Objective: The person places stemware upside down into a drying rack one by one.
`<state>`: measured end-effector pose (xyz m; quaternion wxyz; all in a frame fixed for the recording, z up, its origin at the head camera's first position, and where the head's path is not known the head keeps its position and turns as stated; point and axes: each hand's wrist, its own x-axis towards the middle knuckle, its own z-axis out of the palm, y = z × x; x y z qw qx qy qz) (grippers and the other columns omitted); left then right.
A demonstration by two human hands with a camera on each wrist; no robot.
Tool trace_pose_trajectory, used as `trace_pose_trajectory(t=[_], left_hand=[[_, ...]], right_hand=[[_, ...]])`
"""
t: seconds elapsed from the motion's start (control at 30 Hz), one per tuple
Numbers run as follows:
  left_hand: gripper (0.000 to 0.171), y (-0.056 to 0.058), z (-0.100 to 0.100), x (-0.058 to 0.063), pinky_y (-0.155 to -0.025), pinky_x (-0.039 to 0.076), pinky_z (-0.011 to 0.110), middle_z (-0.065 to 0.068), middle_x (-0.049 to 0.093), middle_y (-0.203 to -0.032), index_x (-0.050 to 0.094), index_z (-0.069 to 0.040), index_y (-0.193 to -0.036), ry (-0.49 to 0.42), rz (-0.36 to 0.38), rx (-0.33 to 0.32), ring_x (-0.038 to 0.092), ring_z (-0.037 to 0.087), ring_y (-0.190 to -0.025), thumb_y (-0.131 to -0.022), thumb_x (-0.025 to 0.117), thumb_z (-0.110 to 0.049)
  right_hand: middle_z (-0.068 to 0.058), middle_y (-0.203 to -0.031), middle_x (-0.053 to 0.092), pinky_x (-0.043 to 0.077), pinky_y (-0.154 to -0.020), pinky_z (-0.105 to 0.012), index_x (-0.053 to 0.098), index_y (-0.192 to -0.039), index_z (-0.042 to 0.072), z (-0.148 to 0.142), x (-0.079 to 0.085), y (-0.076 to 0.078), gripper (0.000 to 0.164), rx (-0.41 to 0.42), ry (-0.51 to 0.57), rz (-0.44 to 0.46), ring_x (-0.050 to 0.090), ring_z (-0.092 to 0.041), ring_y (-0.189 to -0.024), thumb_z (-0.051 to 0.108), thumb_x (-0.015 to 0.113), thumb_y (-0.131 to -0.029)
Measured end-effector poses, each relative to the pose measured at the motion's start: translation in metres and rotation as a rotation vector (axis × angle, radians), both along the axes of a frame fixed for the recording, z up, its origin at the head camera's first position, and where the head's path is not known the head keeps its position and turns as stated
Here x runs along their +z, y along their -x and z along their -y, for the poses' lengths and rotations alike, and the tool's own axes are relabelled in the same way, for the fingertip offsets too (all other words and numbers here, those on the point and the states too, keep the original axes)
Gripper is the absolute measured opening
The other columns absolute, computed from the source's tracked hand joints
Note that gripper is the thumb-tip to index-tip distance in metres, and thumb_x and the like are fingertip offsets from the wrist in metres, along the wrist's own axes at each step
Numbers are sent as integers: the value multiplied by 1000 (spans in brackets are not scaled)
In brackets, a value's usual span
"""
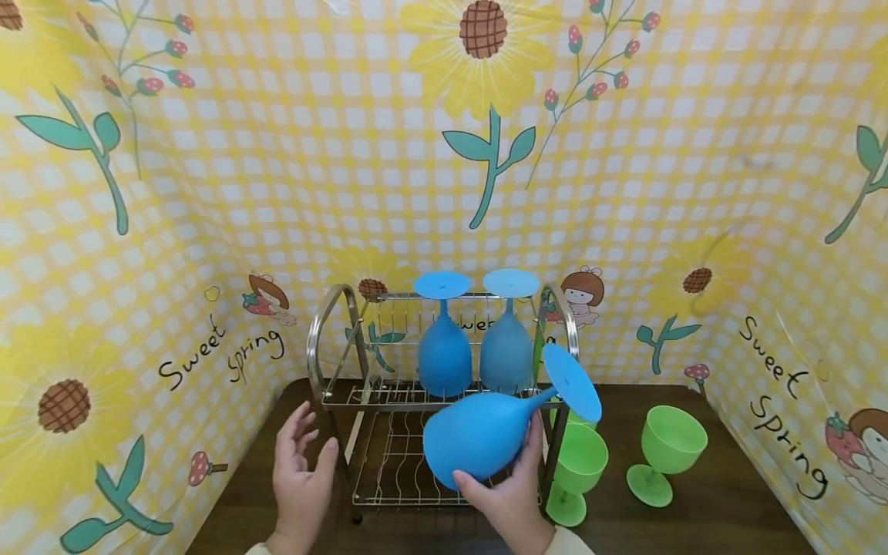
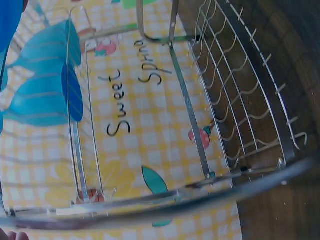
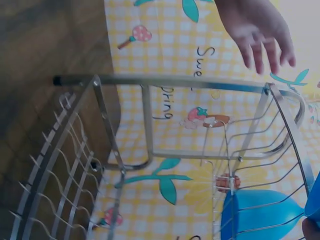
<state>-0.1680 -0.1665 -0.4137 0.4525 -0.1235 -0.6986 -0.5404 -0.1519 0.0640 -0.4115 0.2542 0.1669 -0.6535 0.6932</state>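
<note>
My right hand (image 1: 509,493) grips a blue goblet (image 1: 479,435) by its bowl, in front of the metal dish rack (image 1: 319,339). The goblet is tilted, its foot up to the right and its mouth down to the left. On the rack's upper shelf two more blue goblets, one on the left (image 1: 444,358) and one on the right (image 1: 508,354), stand upside down. To the left of the rack my left hand (image 1: 303,474) is raised with nothing in it, fingers loosely bent. In the right wrist view the left hand (image 3: 260,32) shows beyond the rack's side.
Right of the rack a green goblet (image 1: 673,439) stands upright on the dark wooden table (image 1: 721,501). Another green goblet (image 1: 581,459) stands close by the rack's right leg, with more green partly hidden behind it. A checked, flowered cloth (image 1: 624,193) hangs around the table.
</note>
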Motion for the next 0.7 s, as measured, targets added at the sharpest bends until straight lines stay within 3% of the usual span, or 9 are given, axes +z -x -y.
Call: trace_pose_trajectory(t=[0.07, 0.17, 0.3, 0.37, 0.47, 0.57, 0.7], left_hand=[[57, -2, 5, 1, -89, 37, 10, -17, 44, -125, 40, 16, -131, -21, 78, 48, 46, -2, -109, -77, 56, 24], [58, -3, 14, 0, -87, 36, 8, -22, 42, -124, 40, 12, -135, -10, 172, 101, 43, -5, -109, -80, 58, 19], [60, -1, 22, -2, -85, 36, 6, -24, 45, -120, 39, 6, -139, -9, 288, 114, 43, -7, -107, -84, 61, 13], [60, 1, 24, -2, -84, 36, 6, -16, 49, -121, 38, 5, -141, -29, 352, 86, 45, -7, -104, -86, 60, 10], [63, 7, 26, 0, -84, 37, 5, 7, 54, -125, 33, 4, -145, -58, 447, 26, 45, -9, -101, -89, 61, 5], [71, 14, 25, 3, -83, 39, 5, 26, 47, -132, 25, 3, -148, -98, 526, -42, 45, -10, -97, -88, 64, 2], [76, 20, 22, 5, -77, 43, 8, 28, 48, -131, 23, 2, -148, -123, 600, -46, 48, -10, -89, -86, 67, 0]], right_hand=[[-34, -142, 18, 48, -91, -40, -8, -150, 4, 3, 4, 7, 116, 9, -40, -81, 38, -53, -118, 1, 77, -72], [-37, -138, 20, 49, -89, -47, -6, -151, 6, 6, 11, 16, 110, 39, -89, -189, 41, -54, -114, 13, 77, -78], [-38, -136, 22, 49, -85, -56, -4, -152, 9, 12, 22, 26, 108, 82, -137, -247, 43, -56, -112, 17, 76, -80], [-35, -138, 23, 48, -86, -57, -1, -152, 10, 14, 30, 32, 109, 108, -178, -264, 44, -54, -113, 14, 78, -76], [-29, -140, 27, 47, -87, -57, 6, -151, 9, 19, 46, 42, 111, 112, -275, -310, 46, -48, -116, 14, 81, -70], [-25, -143, 26, 46, -89, -57, 9, -151, 11, 23, 61, 50, 111, 111, -351, -322, 46, -43, -119, 16, 82, -68], [-23, -149, 19, 44, -91, -59, 4, -153, 15, 27, 75, 57, 113, 143, -372, -206, 41, -44, -125, 14, 82, -71]])
